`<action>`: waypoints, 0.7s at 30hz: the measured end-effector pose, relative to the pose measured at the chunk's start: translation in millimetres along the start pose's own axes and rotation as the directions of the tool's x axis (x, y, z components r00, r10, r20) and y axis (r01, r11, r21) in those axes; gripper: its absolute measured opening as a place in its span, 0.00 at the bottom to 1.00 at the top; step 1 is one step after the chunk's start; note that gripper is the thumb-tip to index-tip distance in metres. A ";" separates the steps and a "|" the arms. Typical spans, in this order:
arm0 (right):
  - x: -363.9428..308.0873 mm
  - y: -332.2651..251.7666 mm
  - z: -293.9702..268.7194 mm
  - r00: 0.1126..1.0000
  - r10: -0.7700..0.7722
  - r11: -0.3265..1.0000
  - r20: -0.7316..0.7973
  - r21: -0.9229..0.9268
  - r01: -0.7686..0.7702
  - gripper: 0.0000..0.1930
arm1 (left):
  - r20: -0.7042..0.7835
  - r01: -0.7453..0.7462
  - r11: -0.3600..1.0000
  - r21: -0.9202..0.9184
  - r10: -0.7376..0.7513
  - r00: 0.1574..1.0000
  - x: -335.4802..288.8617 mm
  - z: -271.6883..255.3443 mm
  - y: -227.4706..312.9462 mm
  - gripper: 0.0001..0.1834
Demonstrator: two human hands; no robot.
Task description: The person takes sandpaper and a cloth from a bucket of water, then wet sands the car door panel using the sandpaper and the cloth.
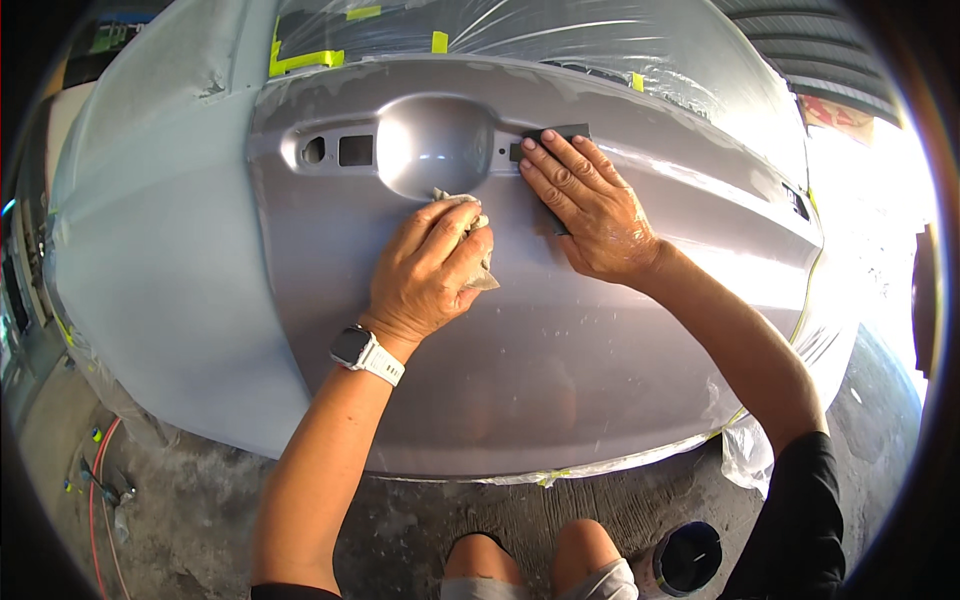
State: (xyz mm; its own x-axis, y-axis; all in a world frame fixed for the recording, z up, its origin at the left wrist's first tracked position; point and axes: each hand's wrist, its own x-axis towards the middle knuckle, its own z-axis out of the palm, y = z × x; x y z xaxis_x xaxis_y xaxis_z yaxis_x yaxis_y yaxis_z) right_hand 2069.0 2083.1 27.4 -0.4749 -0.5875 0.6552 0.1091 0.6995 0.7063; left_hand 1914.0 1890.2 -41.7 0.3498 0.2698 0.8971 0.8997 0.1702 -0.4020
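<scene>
A grey-mauve car door fills the middle, with a rounded handle recess and cut-out holes near its top. My left hand is closed around a crumpled beige cloth, held against the panel just below the recess. To the right of the recess, my right hand lies flat with fingers stretched together. Beneath it is a dark sheet that looks like sandpaper, its edges showing past the fingers. My palm presses the sheet onto the door.
Clear plastic film covers the window, held by yellow-green tape. A pale grey panel adjoins on the left. On the concrete floor stand a dark bucket by my knees and a red hose at the left.
</scene>
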 end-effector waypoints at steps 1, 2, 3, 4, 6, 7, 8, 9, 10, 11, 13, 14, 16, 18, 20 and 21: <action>2.3 -2.4 5.2 1.000 0.007 0.999 -0.018 0.043 -0.006 0.33 | 0.006 -0.002 1.000 -0.004 0.002 1.000 0.6 0.0 -0.3 0.29; 6.8 -6.0 12.5 0.996 -0.007 0.996 -0.089 0.090 0.015 0.34 | -0.005 0.007 1.000 -0.002 -0.007 1.000 1.0 0.5 -0.3 0.29; 8.5 -7.5 17.0 0.998 0.003 0.995 -0.060 0.097 0.003 0.34 | -0.012 0.006 1.000 0.000 -0.006 1.000 1.4 0.6 -0.7 0.28; 9.9 -8.7 21.2 0.996 -0.014 0.996 -0.093 0.091 0.022 0.34 | -0.011 0.002 1.000 -0.011 -0.002 1.000 1.8 1.6 -0.1 0.28; 6.6 -7.5 22.8 0.995 -0.022 0.995 -0.097 0.092 0.031 0.34 | -0.030 -0.015 1.000 -0.012 0.015 0.999 2.1 3.6 -0.4 0.28; 3.6 -5.9 20.9 0.991 -0.044 0.995 -0.128 0.082 0.055 0.34 | -0.046 -0.038 0.999 0.005 0.039 0.998 2.1 4.5 -0.6 0.27; -0.7 -3.2 16.0 0.994 -0.036 0.990 -0.105 0.133 0.050 0.34 | -0.035 -0.031 0.999 0.011 0.031 0.999 1.3 4.2 -0.2 0.27; -5.4 -1.1 10.4 0.996 -0.049 0.983 -0.076 0.174 0.061 0.34 | -0.030 -0.021 1.000 0.012 0.022 0.999 1.0 3.9 -0.2 0.27; -8.7 2.1 3.4 0.995 -0.068 0.989 -0.076 0.123 0.077 0.34 | -0.019 -0.022 1.000 0.016 0.022 1.000 0.5 3.6 0.2 0.27; -10.8 4.7 -2.5 0.994 -0.045 0.989 -0.097 0.136 0.058 0.34 | -0.012 -0.025 0.999 0.027 0.025 1.000 0.4 3.4 0.1 0.28; -7.0 9.1 -10.3 0.998 -0.004 1.000 -0.069 0.026 0.006 0.34 | -0.018 -0.017 0.999 0.034 0.017 1.000 0.1 3.5 0.5 0.28; -1.5 9.6 -10.7 0.980 -0.015 0.999 -0.197 0.036 0.023 0.35 | -0.009 -0.022 0.999 0.040 0.022 1.000 0.3 3.9 0.7 0.28; 11.9 9.8 -5.8 0.991 -0.005 1.000 -0.134 0.011 0.007 0.35 | -0.024 -0.020 0.999 0.039 0.021 0.999 1.6 4.8 0.9 0.28; 20.8 8.9 2.8 0.994 -0.053 0.998 -0.094 0.023 0.056 0.34 | -0.025 -0.021 0.999 0.031 0.021 0.999 2.7 5.7 1.4 0.28; 20.5 8.4 10.0 0.989 -0.039 0.999 -0.140 0.029 0.043 0.34 | -0.040 -0.044 0.998 0.043 0.046 0.998 3.7 6.0 0.9 0.27; 17.2 8.1 12.4 0.992 -0.077 0.996 -0.102 0.026 0.080 0.34 | -0.032 -0.030 0.999 0.040 0.031 0.999 4.0 6.0 0.6 0.27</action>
State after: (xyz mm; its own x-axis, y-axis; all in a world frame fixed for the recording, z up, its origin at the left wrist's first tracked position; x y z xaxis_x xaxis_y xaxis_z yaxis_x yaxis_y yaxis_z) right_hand 2050.9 2083.7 41.1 -0.3900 -0.6783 0.6228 0.0479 0.6605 0.7493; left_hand 1914.4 1897.1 -39.5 0.3854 0.2447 0.8897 0.8779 0.1997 -0.4352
